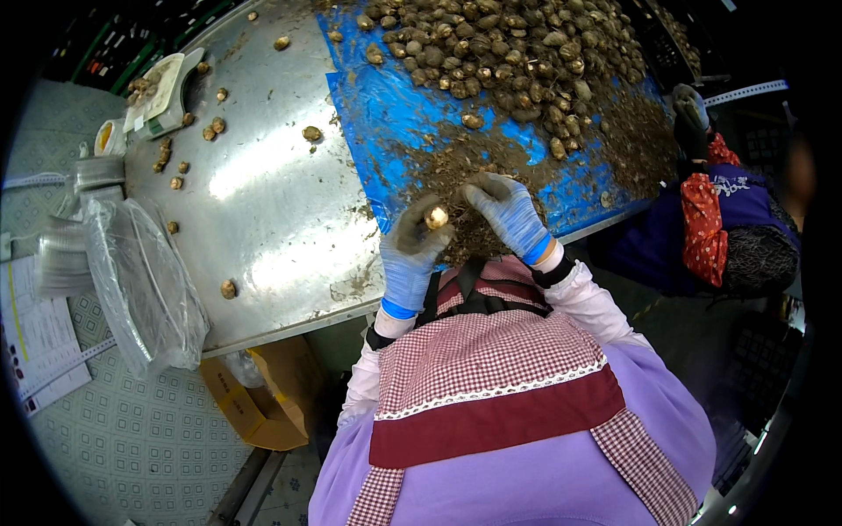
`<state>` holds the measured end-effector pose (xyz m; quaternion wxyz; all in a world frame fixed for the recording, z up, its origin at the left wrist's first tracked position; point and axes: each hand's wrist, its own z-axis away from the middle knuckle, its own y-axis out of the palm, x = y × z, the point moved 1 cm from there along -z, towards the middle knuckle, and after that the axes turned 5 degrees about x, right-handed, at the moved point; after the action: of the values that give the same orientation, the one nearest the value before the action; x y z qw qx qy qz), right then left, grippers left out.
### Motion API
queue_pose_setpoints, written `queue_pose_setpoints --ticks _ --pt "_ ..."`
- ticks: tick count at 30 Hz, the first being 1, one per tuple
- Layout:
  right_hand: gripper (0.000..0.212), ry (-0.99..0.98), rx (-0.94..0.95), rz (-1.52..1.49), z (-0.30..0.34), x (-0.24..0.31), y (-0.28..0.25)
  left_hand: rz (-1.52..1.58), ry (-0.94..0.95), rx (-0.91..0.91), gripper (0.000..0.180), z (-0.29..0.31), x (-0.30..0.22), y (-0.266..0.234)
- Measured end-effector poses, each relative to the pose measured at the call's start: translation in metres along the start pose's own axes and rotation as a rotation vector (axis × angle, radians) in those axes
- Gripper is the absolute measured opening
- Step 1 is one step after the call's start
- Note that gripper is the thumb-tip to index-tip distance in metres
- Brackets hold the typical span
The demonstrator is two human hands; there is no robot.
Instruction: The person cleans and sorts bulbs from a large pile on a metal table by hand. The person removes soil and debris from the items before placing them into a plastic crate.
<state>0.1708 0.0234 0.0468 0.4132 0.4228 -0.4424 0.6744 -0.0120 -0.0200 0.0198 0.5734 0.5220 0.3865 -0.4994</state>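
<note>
My left hand [412, 241], in a blue and grey coated work glove, is closed round a small brown taro corm [436, 217], its pale end facing up. Close by on the right, my right hand [506, 210] wears a matching glove. Its fingers are drawn together near the thumb, and whatever they may pinch is hidden. Both hands are over the near edge of a blue plastic sheet [373, 123] strewn with soil and root scraps [456, 188]. Beyond them rises a large heap of taro corms [509, 53].
A metal table [272, 175] carries scattered corms [311, 133] and a weighing scale [162, 96]. Clear plastic bags [145, 280] hang at its left edge, above a cardboard box [263, 394]. At right, another person in red patterned sleeves [704, 219] has a gloved hand [690, 110] near the heap.
</note>
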Motion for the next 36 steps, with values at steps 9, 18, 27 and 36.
queue_pose_setpoints --ticks 9,18,27,36 --pt "0.025 -0.062 0.045 0.094 -0.001 0.008 0.019 -0.198 0.014 0.045 0.053 0.000 -0.004 0.002" --pt "0.028 -0.052 0.040 -0.153 -0.003 0.005 0.007 -0.229 0.139 0.044 0.052 -0.005 0.001 0.003" --pt "0.028 -0.065 0.138 0.272 -0.001 0.020 0.004 -0.109 0.040 0.045 0.057 0.002 0.005 0.006" --pt "0.028 -0.020 0.150 -0.179 0.004 0.023 -0.004 -0.245 0.152 0.086 0.067 0.000 -0.002 0.007"
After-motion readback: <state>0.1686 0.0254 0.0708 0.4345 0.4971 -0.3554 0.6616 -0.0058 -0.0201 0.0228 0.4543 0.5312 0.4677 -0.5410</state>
